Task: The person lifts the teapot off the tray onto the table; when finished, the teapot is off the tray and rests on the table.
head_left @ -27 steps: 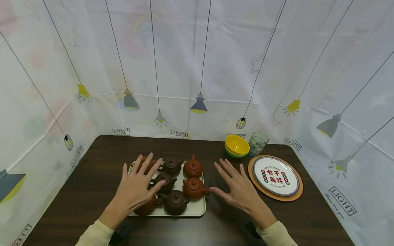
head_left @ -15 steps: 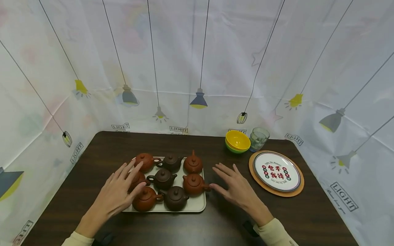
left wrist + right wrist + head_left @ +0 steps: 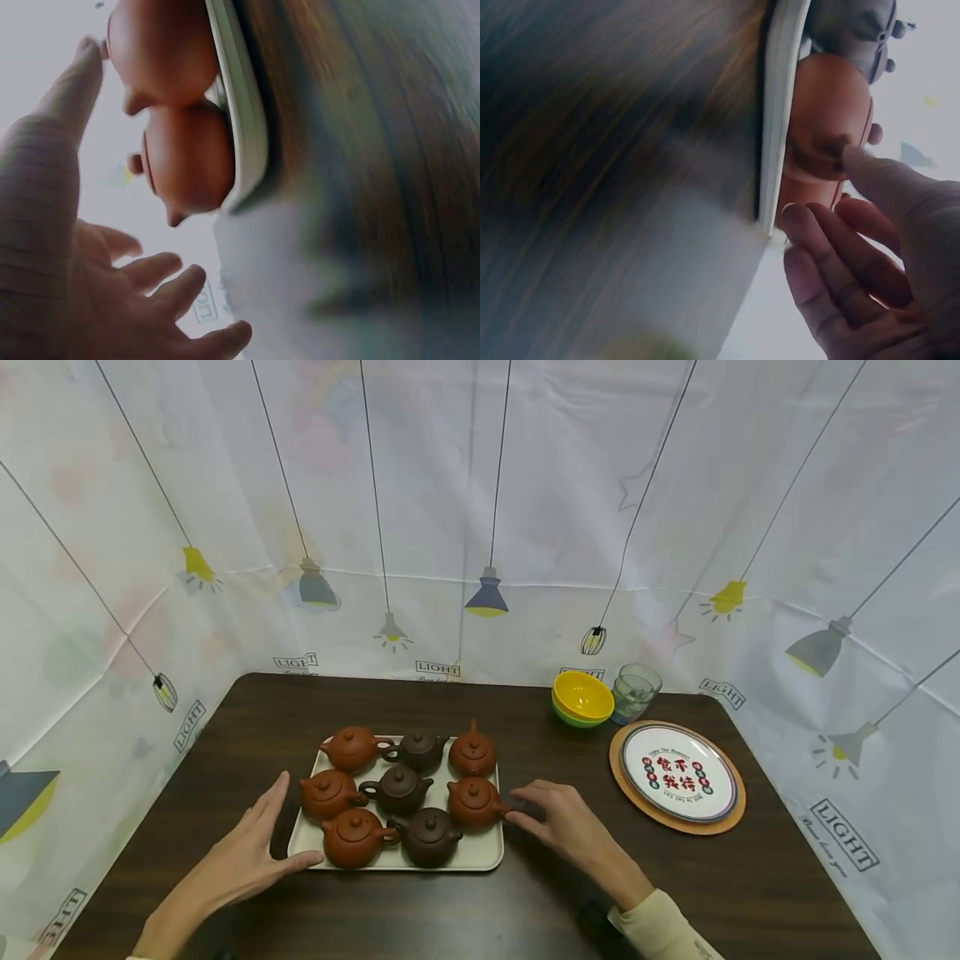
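A pale rectangular tray (image 3: 480, 853) holds several small teapots, some reddish-brown and some dark brown. My left hand (image 3: 228, 864) is spread beside the tray's left end, with the thumb pointing toward its near left corner and a reddish-brown teapot (image 3: 352, 837) there. In the left wrist view the left fingers (image 3: 178, 292) are apart and hold nothing. At the tray's right side is my right hand (image 3: 573, 831). Its thumb tip is right at the handle of a reddish-brown teapot (image 3: 474, 802). The right fingers (image 3: 829, 262) are loosely bent beside the tray's edge, around nothing.
On the dark wooden table (image 3: 420, 914), a yellow bowl (image 3: 583, 695) is stacked in a green bowl (image 3: 576, 722) at the back right. A clear glass (image 3: 636, 691) stands beside them. Nearer, a white plate (image 3: 678, 806) lies on a round orange-brown board (image 3: 647, 806). A printed curtain surrounds the table.
My left hand has moved from over the teapots to the left and down, beside the tray. My right hand has come slightly left and lower, its fingers more bent, toward the teapot's handle.
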`<control>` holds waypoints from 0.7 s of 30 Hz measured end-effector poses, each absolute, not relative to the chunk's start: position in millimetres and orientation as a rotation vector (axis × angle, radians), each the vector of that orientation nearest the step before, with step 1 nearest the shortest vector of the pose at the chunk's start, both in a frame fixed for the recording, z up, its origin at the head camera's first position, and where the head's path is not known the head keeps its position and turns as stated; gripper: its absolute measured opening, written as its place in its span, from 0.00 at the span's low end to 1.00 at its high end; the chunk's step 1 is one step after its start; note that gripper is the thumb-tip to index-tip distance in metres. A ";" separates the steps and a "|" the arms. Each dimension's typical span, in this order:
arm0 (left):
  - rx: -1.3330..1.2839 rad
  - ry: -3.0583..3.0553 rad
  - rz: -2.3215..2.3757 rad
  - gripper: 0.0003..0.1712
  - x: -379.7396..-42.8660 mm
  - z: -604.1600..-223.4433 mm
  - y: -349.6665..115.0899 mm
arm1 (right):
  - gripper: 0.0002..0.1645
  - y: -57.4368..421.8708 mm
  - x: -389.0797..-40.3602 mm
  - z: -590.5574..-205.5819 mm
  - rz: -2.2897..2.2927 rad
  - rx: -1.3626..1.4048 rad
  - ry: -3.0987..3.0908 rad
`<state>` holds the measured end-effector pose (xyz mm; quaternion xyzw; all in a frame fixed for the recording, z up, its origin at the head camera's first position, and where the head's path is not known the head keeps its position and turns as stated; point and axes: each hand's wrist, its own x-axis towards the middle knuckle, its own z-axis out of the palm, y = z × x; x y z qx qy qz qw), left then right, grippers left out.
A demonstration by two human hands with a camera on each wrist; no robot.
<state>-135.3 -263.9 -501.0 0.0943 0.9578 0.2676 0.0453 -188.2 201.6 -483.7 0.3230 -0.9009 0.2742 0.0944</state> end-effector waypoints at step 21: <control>0.432 2.919 0.631 0.76 -141.8 -523.3 -267.3 | 0.10 187.7 -184.5 -486.6 1.165 0.877 -2.774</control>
